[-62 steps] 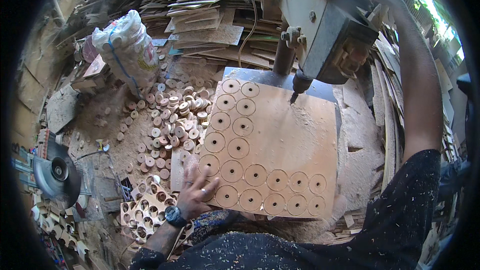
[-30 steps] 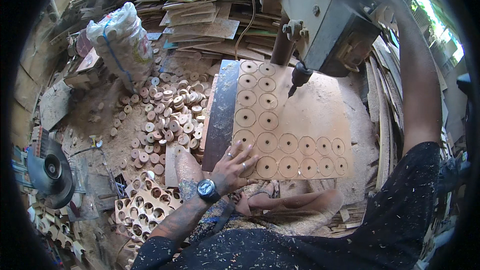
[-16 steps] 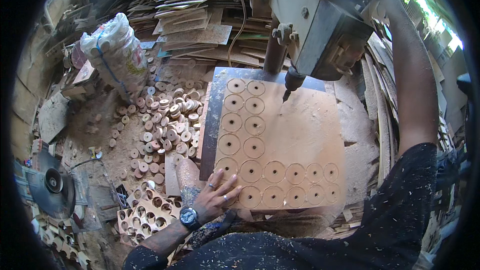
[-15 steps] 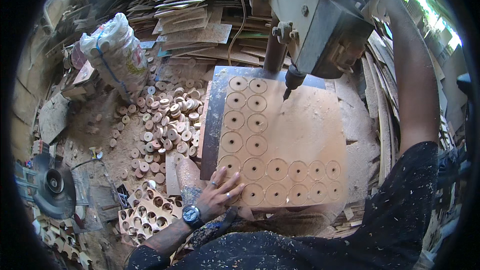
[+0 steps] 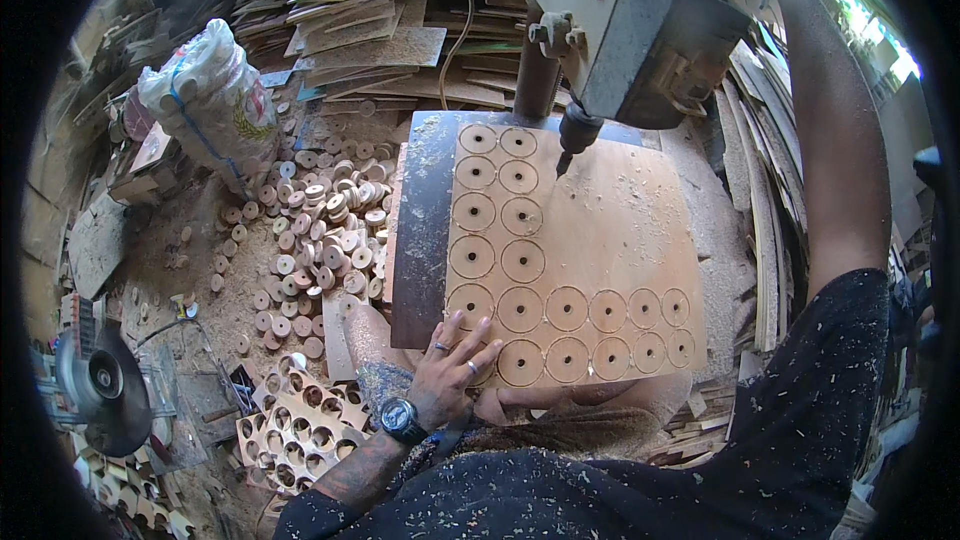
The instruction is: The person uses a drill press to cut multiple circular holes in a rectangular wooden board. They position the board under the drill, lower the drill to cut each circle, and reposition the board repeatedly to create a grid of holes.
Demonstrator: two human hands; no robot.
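A flat wooden board (image 5: 620, 220) with rows of cut circles, each with a small centre hole, lies on the dark drill press table (image 5: 421, 230). My left hand (image 5: 452, 368) rests on the board's near left corner, fingers spread, over the lowest circles. Above the uncut part, right of the second column of circles, hangs the drill chuck (image 5: 580, 126) with a dark cutting bit (image 5: 564, 162), its tip seemingly clear of the wood. My right arm (image 5: 835, 140) reaches up beside the drill press head (image 5: 650, 35); the hand at the top edge is mostly out of sight, its fingers unclear.
Loose wooden discs (image 5: 325, 225) pile up on the floor to the left. Beyond them stands a tied white sack (image 5: 215, 100). A fan (image 5: 105, 375) and a board full of round holes (image 5: 300, 430) are at lower left. Stacked wood sheets (image 5: 385, 45) fill the back.
The board has shifted slightly right under the bit and turned a little, with my left hand still on it. The whole view has also tilted. My right arm stays raised.
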